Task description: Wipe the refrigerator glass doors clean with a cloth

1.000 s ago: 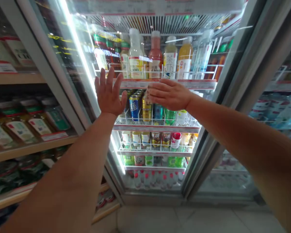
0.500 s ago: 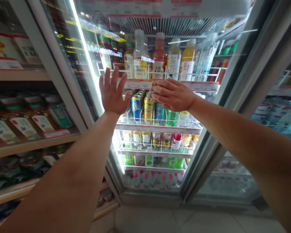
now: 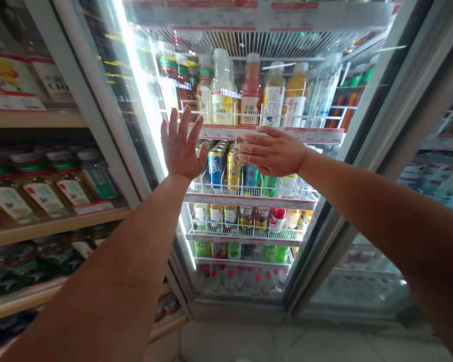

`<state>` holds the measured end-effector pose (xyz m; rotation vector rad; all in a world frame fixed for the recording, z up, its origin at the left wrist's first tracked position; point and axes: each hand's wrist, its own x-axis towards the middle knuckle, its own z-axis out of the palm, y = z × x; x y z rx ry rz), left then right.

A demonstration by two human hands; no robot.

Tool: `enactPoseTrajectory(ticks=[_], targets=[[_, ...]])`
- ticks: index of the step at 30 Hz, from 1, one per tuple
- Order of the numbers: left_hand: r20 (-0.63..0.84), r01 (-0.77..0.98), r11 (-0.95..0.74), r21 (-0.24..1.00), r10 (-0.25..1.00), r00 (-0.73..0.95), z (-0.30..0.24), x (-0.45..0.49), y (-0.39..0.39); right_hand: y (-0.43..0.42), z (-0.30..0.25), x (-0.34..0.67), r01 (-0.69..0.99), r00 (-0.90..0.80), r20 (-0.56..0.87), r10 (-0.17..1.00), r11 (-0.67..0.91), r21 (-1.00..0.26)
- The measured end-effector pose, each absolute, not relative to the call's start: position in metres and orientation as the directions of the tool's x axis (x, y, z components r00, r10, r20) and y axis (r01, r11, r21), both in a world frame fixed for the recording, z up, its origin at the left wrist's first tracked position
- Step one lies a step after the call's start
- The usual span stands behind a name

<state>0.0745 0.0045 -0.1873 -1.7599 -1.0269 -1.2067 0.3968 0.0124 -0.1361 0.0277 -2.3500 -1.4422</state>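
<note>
Your left hand [image 3: 181, 146] is raised left of the cans [image 3: 226, 168], your right hand [image 3: 274, 151] just before them. The cans stand on a wire shelf [image 3: 249, 195] in the cooler [image 3: 357, 151], below the bottles [image 3: 249, 90]; jars [image 3: 41, 193] lie to the cooler's left.

Right hand [image 3: 274, 151] hides the tops of the cans [image 3: 232, 173] behind it. I can't tell if the fingers [image 3: 245, 150] grip one. Left hand [image 3: 181, 146] – contact with the glass door [image 3: 105, 100] unconfirmed. Can print too small to read, bottom-shelf bottles [image 3: 241, 279] blurred – left forearm [image 3: 128, 251] and right forearm [image 3: 381, 216] cut off by the lower edge.
</note>
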Motion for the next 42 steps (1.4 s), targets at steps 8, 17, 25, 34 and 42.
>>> enactPoseTrajectory(ticks=[8,17,25,34,42], targets=[[0.948,0.911,-0.390,-0.135,0.216,0.233,-0.187,0.076,0.001,0.013,-0.140,0.394,0.308,-0.879,0.459,-0.126,0.585,0.751],[0.951,0.920,-0.383,-0.087,0.242,0.191,-0.187,0.080,0.000,0.005,-0.135,0.393,0.394,-0.817,0.576,-0.024,0.707,0.587],[0.943,0.928,-0.362,-0.090,0.268,0.197,-0.186,0.082,-0.003,0.008,-0.138,0.394,0.442,-0.733,0.680,-0.021,0.745,0.500],[0.944,0.946,-0.296,-0.131,0.253,0.210,-0.187,0.081,0.003,0.009,-0.138,0.393,0.308,-0.852,0.520,-0.061,0.744,0.593],[0.924,0.941,-0.330,-0.075,0.331,0.190,-0.185,0.082,-0.001,0.000,-0.175,0.385,0.427,-0.750,0.658,-0.068,0.711,0.559]])
